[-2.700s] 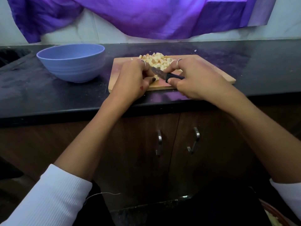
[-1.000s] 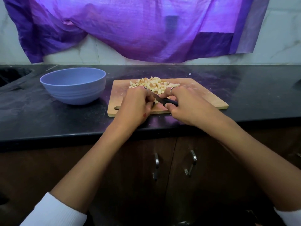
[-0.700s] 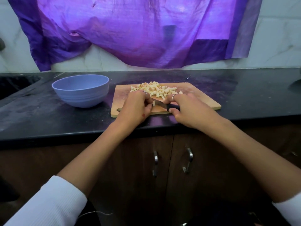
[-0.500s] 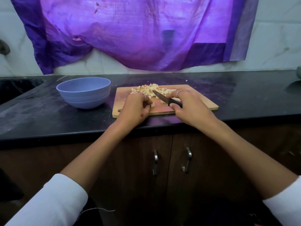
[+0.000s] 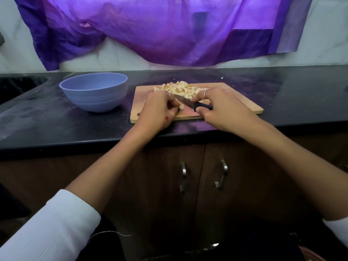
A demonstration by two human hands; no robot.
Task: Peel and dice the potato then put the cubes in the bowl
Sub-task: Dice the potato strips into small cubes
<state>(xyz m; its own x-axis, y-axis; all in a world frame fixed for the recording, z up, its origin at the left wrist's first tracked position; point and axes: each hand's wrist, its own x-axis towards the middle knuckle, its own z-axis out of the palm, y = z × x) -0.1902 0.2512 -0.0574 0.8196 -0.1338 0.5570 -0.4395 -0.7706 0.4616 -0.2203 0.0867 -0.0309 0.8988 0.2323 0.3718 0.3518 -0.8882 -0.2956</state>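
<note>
My right hand [image 5: 224,110] grips the knife [image 5: 190,104] over the cutting board [image 5: 243,102]; my left hand [image 5: 158,112] pinches a potato piece [image 5: 181,106] beside the blade.

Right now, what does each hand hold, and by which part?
The right hand grips the knife by its dark handle. The left hand pinches a small potato piece against the cutting board, beside the blade.
</note>
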